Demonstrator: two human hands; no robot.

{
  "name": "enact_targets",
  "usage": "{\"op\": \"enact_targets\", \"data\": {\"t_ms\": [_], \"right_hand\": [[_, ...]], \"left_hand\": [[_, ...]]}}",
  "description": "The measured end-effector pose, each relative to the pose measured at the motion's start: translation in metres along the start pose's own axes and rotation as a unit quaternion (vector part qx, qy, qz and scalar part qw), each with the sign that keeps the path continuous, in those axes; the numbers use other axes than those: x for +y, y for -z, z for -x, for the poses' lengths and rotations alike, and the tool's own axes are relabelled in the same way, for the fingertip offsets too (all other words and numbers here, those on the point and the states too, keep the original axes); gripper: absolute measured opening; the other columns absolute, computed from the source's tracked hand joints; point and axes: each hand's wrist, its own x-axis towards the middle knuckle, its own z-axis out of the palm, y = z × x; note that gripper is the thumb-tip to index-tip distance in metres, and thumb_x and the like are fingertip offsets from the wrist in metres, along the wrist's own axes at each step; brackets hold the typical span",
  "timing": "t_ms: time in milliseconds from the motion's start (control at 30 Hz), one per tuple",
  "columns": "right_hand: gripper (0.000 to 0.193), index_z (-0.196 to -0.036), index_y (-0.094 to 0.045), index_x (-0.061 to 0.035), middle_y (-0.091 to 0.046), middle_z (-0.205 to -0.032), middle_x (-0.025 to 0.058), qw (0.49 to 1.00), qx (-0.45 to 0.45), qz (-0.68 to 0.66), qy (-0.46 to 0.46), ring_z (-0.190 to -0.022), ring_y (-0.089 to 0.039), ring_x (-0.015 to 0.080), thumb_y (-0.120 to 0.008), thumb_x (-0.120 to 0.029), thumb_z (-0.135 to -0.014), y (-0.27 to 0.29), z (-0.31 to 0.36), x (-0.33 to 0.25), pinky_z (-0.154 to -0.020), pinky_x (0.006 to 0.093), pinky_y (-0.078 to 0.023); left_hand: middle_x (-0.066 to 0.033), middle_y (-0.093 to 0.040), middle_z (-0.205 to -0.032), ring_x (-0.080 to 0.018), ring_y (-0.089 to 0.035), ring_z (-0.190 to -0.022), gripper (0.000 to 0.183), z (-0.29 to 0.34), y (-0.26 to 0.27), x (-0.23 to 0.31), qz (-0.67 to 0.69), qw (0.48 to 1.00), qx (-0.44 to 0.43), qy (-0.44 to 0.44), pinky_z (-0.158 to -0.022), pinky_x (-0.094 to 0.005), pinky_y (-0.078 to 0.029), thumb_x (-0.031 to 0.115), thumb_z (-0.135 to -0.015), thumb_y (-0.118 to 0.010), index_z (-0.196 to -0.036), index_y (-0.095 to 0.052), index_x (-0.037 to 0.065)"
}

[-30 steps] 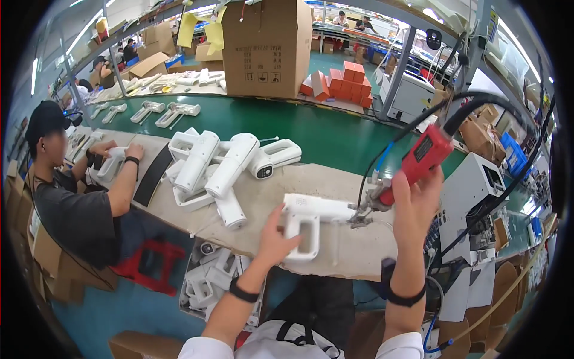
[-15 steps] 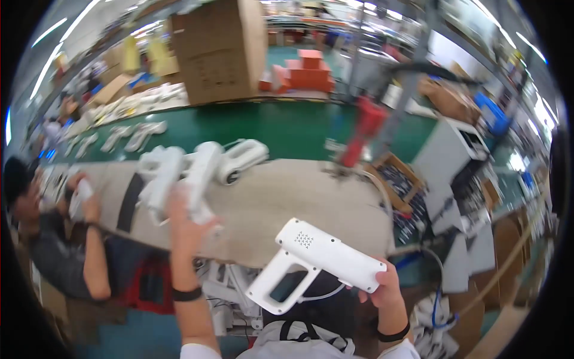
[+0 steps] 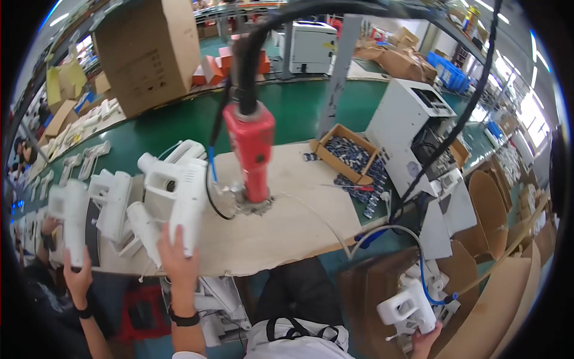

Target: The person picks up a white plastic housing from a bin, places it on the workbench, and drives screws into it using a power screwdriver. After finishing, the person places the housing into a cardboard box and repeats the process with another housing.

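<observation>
Beige bench top (image 3: pixel 287 236), white gun-shaped housings (image 3: pixel 113 206) heaped toward its left

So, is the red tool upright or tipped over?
Upright: the red tool is nearly vertical, with the thick black cable at its top and the metal head at its bottom.

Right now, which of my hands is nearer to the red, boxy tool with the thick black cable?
Left. Your left hand is left of and below the red tool; your right hand is farther away, at the lower right, holding a white gun-shaped device.
</observation>
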Motion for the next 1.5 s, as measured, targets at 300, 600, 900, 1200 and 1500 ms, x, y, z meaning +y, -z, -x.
{"op": "enact_targets", "data": {"t_ms": [300,600,900,1200,1500], "right_hand": [[0.05,-0.123,-0.055,-0.004,-0.065,-0.103,0.0113,0.839,-0.242,0.38,-0.307,-0.081,-0.063,0.0208,-0.054,-0.04,-0.089,-0.093,0.012,-0.036,-0.061,0.0264,-0.05],[0.087,-0.139,-0.033,0.0005,-0.045,-0.133,0.0172,0.706,-0.445,0.168,0.524,-0.121,-0.048,0.0291,-0.08,-0.019,-0.069,-0.542,0.111,0.011,-0.098,0.0408,-0.042],[0.032,-0.106,-0.056,-0.0009,-0.061,-0.081,0.0016,0.807,-0.438,0.089,0.385,-0.062,-0.054,0.008,-0.073,-0.015,-0.082,-0.685,0.085,0.024,-0.058,0.0244,-0.047],[0.012,-0.087,-0.06,0.0016,-0.058,-0.06,0.0048,0.829,-0.431,0.027,0.356,-0.045,-0.052,0.0082,-0.067,-0.007,-0.082,-0.648,0.105,0.009,-0.041,0.0202,-0.039],[0.01,-0.082,-0.06,-0.0008,-0.056,-0.057,0.0012,0.823,-0.463,0.026,0.328,-0.043,-0.052,0.0079,-0.067,-0.008,-0.083,-0.662,0.102,0.047,-0.04,0.0215,-0.039]], "left_hand": [[-0.0235,-0.044,-0.133,-0.0431,-0.047,-0.113,0.078,0.059,-0.005,0.062,0.008,0.995,-0.09,-0.046,-0.091,-0.0499,-0.043,0.003,-0.055,-0.076,-0.128,-0.052,0.011],[-0.0207,-0.039,-0.138,-0.0417,-0.043,-0.121,0.079,0.007,0.007,0.104,0.036,0.935,-0.297,-0.193,-0.1,-0.0493,-0.037,0.017,-0.058,-0.081,-0.13,-0.05,0.014],[-0.0123,-0.057,-0.112,-0.0277,-0.05,-0.115,0.067,-0.077,-0.069,0.104,-0.075,0.876,-0.431,-0.204,-0.1,-0.048,-0.036,0.043,-0.057,-0.076,-0.114,-0.059,0.012],[-0.0122,-0.061,-0.106,-0.0266,-0.058,-0.104,0.058,-0.095,-0.078,0.104,-0.044,0.88,-0.467,-0.075,-0.084,-0.039,-0.048,0.05,-0.065,-0.072,-0.102,-0.062,0.006],[-0.01,-0.061,-0.105,-0.0254,-0.058,-0.104,0.061,-0.091,-0.06,0.114,-0.023,0.901,-0.432,-0.017,-0.09,-0.039,-0.042,0.053,-0.068,-0.068,-0.108,-0.06,0.008]]}}
